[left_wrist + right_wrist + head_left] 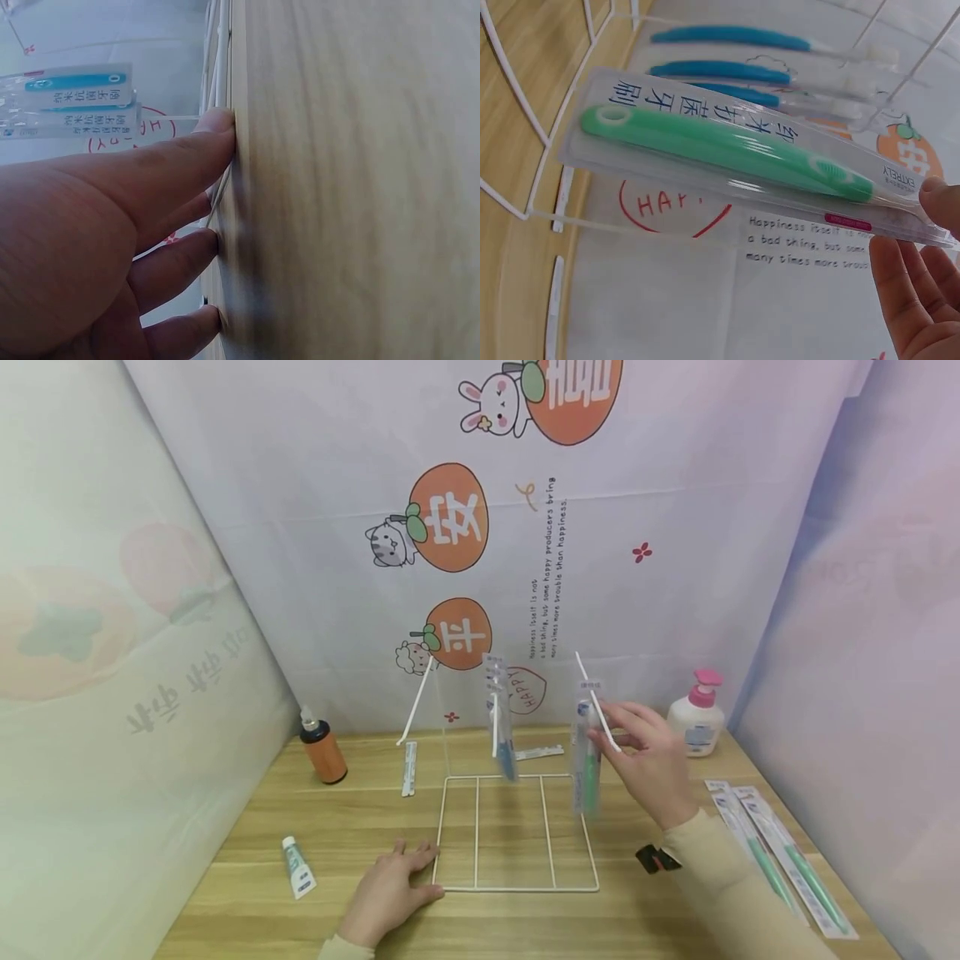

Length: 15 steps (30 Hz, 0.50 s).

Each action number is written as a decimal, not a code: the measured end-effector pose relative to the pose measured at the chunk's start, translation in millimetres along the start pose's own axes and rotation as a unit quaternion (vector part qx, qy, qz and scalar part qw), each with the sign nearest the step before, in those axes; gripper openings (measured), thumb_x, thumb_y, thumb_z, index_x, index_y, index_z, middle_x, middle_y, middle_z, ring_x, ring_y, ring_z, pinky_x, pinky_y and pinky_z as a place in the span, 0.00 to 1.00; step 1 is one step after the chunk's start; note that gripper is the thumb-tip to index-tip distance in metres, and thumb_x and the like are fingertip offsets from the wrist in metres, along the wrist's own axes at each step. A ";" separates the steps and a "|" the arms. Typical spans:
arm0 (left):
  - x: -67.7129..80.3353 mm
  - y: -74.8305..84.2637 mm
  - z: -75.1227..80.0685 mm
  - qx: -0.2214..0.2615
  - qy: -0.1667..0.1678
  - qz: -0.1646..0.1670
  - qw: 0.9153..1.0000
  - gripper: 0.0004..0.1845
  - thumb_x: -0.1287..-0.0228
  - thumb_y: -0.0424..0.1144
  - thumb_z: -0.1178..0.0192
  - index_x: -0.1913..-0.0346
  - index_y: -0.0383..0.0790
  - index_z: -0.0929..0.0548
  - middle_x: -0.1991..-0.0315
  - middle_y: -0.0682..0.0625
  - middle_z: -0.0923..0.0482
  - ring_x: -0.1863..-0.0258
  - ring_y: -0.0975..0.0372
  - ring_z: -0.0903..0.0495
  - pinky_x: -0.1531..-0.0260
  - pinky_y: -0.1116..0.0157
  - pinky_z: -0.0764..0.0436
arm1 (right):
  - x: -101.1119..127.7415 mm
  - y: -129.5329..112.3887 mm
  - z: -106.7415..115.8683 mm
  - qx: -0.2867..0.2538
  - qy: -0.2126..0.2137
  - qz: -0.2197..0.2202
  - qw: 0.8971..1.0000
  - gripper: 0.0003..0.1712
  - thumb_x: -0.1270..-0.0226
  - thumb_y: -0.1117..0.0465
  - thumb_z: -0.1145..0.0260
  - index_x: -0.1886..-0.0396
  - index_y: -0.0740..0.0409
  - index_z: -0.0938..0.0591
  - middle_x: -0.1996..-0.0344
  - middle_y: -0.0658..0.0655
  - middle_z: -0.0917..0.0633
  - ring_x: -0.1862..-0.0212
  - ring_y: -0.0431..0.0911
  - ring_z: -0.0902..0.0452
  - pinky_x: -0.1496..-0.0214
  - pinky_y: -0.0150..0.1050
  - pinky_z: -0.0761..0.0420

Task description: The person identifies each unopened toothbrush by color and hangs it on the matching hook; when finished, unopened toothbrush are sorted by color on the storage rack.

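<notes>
My right hand [654,764] pinches the upper end of a green toothbrush in a clear blister pack [589,781], close beside the right prong of a white wire rack [517,889]. In the right wrist view, thumb and fingers hold the pack [727,150] at its bristle end; whether the prong passes through it cannot be told. Several packaged blue toothbrushes [501,735] hang from the middle prong. My left hand [386,893] rests on the table at the rack base's front left corner, thumb and fingers extended against the wire [222,67].
Two packaged green toothbrushes [798,868] lie at the right edge. A pump bottle [696,722] stands behind them. At left are an orange bottle [326,756] and a small tube [298,868]. Thin white packets [408,768] and a black object [657,858] lie near the rack.
</notes>
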<state>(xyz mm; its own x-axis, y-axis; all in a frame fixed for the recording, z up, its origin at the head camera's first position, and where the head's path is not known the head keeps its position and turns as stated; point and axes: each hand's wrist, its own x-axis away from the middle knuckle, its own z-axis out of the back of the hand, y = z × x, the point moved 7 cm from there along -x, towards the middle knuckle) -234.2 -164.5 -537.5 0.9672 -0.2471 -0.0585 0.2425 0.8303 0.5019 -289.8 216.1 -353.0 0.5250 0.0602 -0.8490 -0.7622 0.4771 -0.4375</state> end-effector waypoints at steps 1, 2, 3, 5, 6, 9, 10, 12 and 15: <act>-0.1 -0.1 -0.1 -0.001 0.000 0.000 1.000 0.34 0.39 0.57 0.22 0.32 0.47 0.13 0.32 0.44 0.18 0.29 0.28 0.28 0.37 0.23 0.30 | -3.0 4.1 -2.6 -0.003 0.002 0.000 1.000 0.28 0.44 0.78 0.18 0.41 0.65 0.11 0.50 0.62 0.11 0.55 0.36 0.14 0.59 0.25 0.13; -0.3 -0.2 -0.1 -0.001 0.001 0.000 1.000 0.34 0.39 0.57 0.22 0.32 0.47 0.13 0.32 0.44 0.18 0.29 0.28 0.28 0.37 0.23 0.30 | -6.0 8.0 -5.0 -0.002 0.004 0.001 1.000 0.28 0.43 0.78 0.18 0.41 0.65 0.11 0.50 0.62 0.11 0.55 0.38 0.13 0.59 0.25 0.13; -0.4 -0.3 -0.1 -0.002 0.001 0.000 1.000 0.34 0.39 0.57 0.22 0.32 0.48 0.13 0.32 0.45 0.17 0.29 0.28 0.28 0.38 0.23 0.30 | -8.9 11.6 -7.5 -0.003 0.005 0.002 1.000 0.28 0.42 0.77 0.19 0.41 0.65 0.11 0.50 0.62 0.11 0.56 0.41 0.12 0.59 0.25 0.13; -0.6 -0.6 -0.5 -0.002 0.001 0.000 1.000 0.34 0.39 0.58 0.22 0.32 0.48 0.13 0.32 0.45 0.18 0.29 0.28 0.28 0.37 0.23 0.30 | -14.4 18.5 -11.8 -0.002 0.007 0.002 1.000 0.27 0.41 0.76 0.19 0.40 0.65 0.11 0.50 0.62 0.11 0.57 0.47 0.11 0.60 0.25 0.13; -0.6 -0.7 -0.6 -0.002 0.000 0.000 1.000 0.35 0.39 0.58 0.22 0.32 0.48 0.13 0.32 0.45 0.18 0.29 0.29 0.28 0.37 0.23 0.30 | -17.0 21.5 -13.8 -0.001 0.008 0.002 1.000 0.26 0.40 0.76 0.19 0.40 0.65 0.11 0.50 0.62 0.11 0.57 0.49 0.10 0.60 0.25 0.13; -0.8 -1.2 -0.7 0.000 0.001 -0.001 1.000 0.34 0.39 0.58 0.22 0.32 0.48 0.13 0.32 0.45 0.18 0.29 0.29 0.28 0.36 0.23 0.31 | -24.4 29.2 -19.2 0.008 0.010 0.002 1.000 0.25 0.38 0.74 0.19 0.40 0.65 0.12 0.50 0.62 0.11 0.58 0.55 0.10 0.61 0.24 0.14; -0.9 -1.4 -0.8 0.001 0.002 -0.001 1.000 0.35 0.39 0.58 0.22 0.32 0.48 0.13 0.32 0.45 0.17 0.29 0.29 0.28 0.36 0.24 0.31 | -26.5 31.7 -20.8 0.014 0.011 0.002 1.000 0.25 0.38 0.73 0.19 0.40 0.65 0.12 0.50 0.63 0.11 0.57 0.56 0.10 0.61 0.24 0.14; -0.8 -1.7 -0.8 0.003 0.002 0.000 1.000 0.34 0.39 0.57 0.22 0.32 0.48 0.13 0.32 0.44 0.17 0.29 0.29 0.28 0.36 0.24 0.31 | -30.4 36.8 -24.0 0.021 0.010 -0.005 1.000 0.24 0.37 0.71 0.19 0.40 0.65 0.12 0.50 0.63 0.11 0.57 0.57 0.09 0.60 0.23 0.15; -0.8 -1.5 -0.7 0.003 0.002 -0.001 1.000 0.34 0.39 0.57 0.22 0.31 0.47 0.14 0.32 0.44 0.17 0.29 0.28 0.28 0.36 0.24 0.31 | -33.9 43.9 -27.3 0.025 0.007 -0.021 0.999 0.24 0.35 0.69 0.19 0.40 0.65 0.12 0.49 0.64 0.11 0.55 0.57 0.10 0.58 0.21 0.16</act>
<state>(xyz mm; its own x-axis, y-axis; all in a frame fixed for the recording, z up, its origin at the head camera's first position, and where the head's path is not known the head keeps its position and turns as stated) -235.3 -165.2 -538.8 0.9673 -0.2459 -0.0627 0.2431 0.8269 0.5070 -351.4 211.1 -351.5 0.5502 0.0272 -0.8346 -0.7200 0.5217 -0.4576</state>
